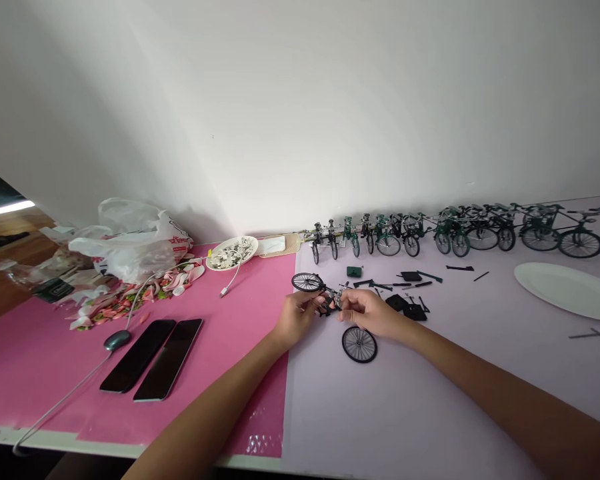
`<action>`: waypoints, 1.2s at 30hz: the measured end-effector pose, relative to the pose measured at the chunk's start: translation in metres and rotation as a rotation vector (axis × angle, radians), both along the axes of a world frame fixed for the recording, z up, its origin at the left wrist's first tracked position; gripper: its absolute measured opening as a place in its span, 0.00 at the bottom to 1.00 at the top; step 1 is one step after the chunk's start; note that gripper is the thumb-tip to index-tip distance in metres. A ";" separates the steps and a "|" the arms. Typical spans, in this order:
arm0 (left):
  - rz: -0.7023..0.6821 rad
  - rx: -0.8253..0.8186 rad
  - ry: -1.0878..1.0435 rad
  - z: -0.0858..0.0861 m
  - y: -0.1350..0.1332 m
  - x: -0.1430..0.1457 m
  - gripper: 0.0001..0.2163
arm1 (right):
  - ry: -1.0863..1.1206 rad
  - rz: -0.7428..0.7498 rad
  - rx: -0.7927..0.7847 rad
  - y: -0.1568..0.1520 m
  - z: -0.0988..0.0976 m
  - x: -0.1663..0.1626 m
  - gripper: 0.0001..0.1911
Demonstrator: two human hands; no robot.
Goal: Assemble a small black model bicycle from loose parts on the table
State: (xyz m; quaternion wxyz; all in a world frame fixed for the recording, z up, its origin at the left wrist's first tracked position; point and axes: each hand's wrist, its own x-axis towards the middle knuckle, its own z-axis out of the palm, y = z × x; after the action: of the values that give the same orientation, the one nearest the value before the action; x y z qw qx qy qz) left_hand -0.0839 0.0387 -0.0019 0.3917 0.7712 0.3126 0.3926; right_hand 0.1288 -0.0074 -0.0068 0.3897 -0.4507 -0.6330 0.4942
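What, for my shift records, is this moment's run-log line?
left hand, right hand: hold black miniature bicycle | black spoked wheel: on lilac tabletop

Looks forward and down from the head, fairly near, across the table (420, 420) (front edge (250, 461) included) to the wall (300, 120) behind.

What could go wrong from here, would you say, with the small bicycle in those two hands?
The small bicycle looks thin-framed, so pressure from the left hand and right hand might bend it. The loose wheel lies close to the right hand, so a slight move could knock it aside. The black pieces lie near the right forearm, which might brush them out of place.
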 end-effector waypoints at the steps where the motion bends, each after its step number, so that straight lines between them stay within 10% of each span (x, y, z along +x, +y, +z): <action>1: -0.007 0.013 0.004 0.001 0.000 0.000 0.20 | -0.001 0.004 -0.004 0.000 0.000 0.000 0.10; 36: 0.042 0.088 0.109 -0.008 0.006 -0.003 0.15 | -0.028 0.037 -0.089 0.002 -0.001 0.002 0.17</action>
State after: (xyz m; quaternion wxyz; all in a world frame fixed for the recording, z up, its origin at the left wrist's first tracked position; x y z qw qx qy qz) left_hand -0.0872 0.0446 -0.0096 0.3315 0.8011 0.3320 0.3716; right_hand 0.1312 -0.0054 -0.0080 0.3513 -0.4626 -0.6240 0.5227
